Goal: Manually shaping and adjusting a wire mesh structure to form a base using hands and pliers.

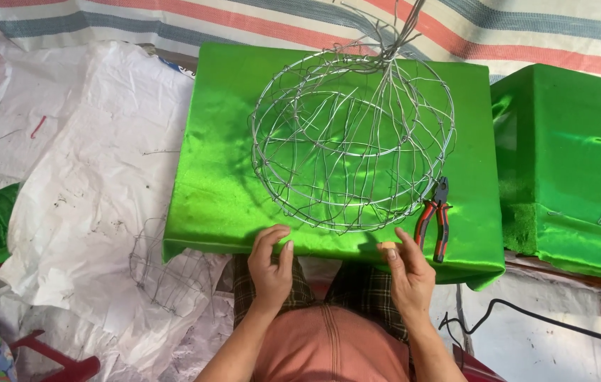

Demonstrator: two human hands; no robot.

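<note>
Hands rest empty at the near edge of the green satin block (223,205), left hand (272,269) and right hand (408,272) loosely curled just below the round wire frame (352,141), beside red-handled pliers (436,218).

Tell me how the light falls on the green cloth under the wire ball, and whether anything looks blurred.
Head view: hard daylight makes bright glare patches on the shiny green cloth; the wire ball casts thin line shadows across it; both hands and the pliers look sharp, with no blur that I can see.
</note>
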